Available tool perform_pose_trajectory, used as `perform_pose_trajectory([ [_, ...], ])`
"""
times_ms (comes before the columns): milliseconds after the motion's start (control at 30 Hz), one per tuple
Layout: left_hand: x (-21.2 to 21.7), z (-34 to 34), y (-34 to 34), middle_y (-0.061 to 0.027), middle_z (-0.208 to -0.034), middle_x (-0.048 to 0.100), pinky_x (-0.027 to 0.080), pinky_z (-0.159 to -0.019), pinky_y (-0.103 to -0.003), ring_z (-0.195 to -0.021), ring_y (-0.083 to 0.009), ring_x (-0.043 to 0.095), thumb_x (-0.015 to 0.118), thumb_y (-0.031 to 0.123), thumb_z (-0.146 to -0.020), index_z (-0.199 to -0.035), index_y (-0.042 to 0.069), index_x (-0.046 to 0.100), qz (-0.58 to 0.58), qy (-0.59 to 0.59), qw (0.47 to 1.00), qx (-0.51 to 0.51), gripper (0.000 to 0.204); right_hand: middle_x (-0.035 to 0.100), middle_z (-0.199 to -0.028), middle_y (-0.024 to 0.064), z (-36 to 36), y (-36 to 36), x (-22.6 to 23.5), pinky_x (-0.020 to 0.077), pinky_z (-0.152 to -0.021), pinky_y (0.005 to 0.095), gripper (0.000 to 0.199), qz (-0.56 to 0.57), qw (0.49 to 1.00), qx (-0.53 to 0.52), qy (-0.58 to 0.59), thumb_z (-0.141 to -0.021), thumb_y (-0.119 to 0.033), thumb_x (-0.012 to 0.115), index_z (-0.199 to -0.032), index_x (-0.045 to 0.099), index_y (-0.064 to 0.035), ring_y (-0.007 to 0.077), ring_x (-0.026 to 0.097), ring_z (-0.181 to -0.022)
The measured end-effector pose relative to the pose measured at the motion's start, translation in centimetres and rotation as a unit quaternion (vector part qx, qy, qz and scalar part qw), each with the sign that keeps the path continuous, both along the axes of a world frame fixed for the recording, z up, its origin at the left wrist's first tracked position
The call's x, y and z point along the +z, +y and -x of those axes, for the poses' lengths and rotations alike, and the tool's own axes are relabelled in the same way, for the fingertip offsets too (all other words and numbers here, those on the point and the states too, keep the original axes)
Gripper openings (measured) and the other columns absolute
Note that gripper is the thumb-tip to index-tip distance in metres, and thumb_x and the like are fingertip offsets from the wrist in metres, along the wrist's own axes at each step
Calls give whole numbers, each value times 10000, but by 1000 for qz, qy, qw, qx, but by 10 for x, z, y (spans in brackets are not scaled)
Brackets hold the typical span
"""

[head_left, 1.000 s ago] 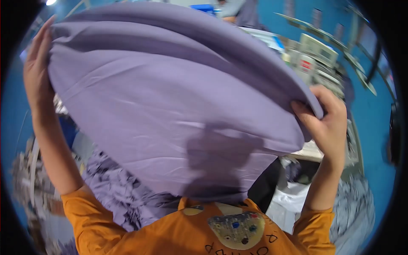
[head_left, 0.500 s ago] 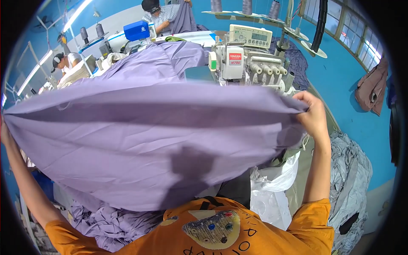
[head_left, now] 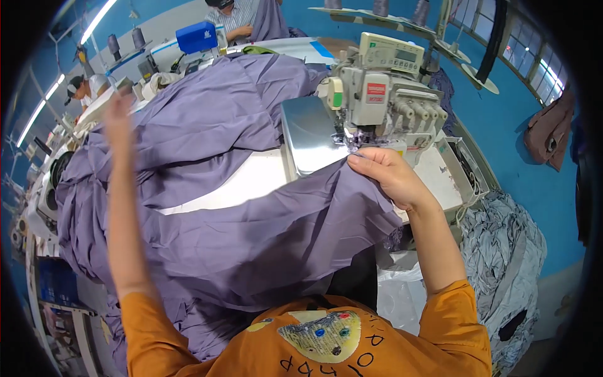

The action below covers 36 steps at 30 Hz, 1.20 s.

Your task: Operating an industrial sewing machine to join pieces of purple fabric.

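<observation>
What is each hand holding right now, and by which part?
The right hand holds the purple fabric by its upper edge, right at the sewing machine. The left hand is raised, blurred, and appears to hold nothing.

Free room: bare white strip of surface (head_left: 251, 179) betw. the near purple fabric (head_left: 264, 239) and the heaped fabric pile (head_left: 207, 107) behind; hands could pass there. Steel plate (head_left: 308, 135) also bare. Right side blocked by sewing machine (head_left: 383, 88), w/ right hand (head_left: 386, 176) just at its front. Left hand (head_left: 116, 119) is up in open air above the pile. Grey cloth heap (head_left: 502, 251) fills the floor at right.
</observation>
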<state>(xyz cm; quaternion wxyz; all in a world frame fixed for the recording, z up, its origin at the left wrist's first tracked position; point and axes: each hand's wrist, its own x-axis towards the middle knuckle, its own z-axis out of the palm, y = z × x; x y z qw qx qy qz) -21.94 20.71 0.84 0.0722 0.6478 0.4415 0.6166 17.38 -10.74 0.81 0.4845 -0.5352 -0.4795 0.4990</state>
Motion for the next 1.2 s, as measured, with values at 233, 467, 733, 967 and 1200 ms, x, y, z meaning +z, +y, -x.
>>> perform_pose_trajectory([
  [233,-3,-184,-224,-145,-950,644,479,-817,-321,-923,-218,642,676,162,-882,-1323,49,465,163,144,787,-577,502,624,-846,-43,29,7,-4,432,-658,183,171,-48,996,68,-16,-957,-154,560,-984,650,-11,11,523,-743],
  [467,-24,-189,-200,-101,-758,660,486,-569,-336,-619,-244,633,694,157,-840,-1077,76,635,-40,330,891,-309,258,607,-758,4,7,-16,-39,421,-581,199,260,-136,960,-185,-158,-863,-60,628,-1110,591,11,37,517,-641],
  [733,-19,-200,-198,-75,-771,633,484,-523,-342,-606,-257,625,696,108,-785,-1131,145,622,-68,342,900,-260,356,645,-1126,99,10,-29,-61,420,-532,217,633,-92,952,-236,-174,-760,-241,801,-1259,501,7,62,495,-571],
  [967,-13,-196,-196,-63,-711,492,449,-507,-359,-559,-247,562,666,26,-736,-1116,191,699,-62,409,846,-337,415,657,-979,92,13,-36,-60,446,-450,192,426,20,987,-157,22,-860,-176,715,-1175,528,41,40,527,-519],
  [1200,-9,-196,-199,-67,-693,474,440,-500,-362,-549,-243,548,663,29,-733,-1108,169,705,-52,405,854,-323,402,611,-682,17,16,-29,-54,431,-426,189,214,32,990,-124,51,-903,-176,675,-908,571,11,54,561,-493],
])
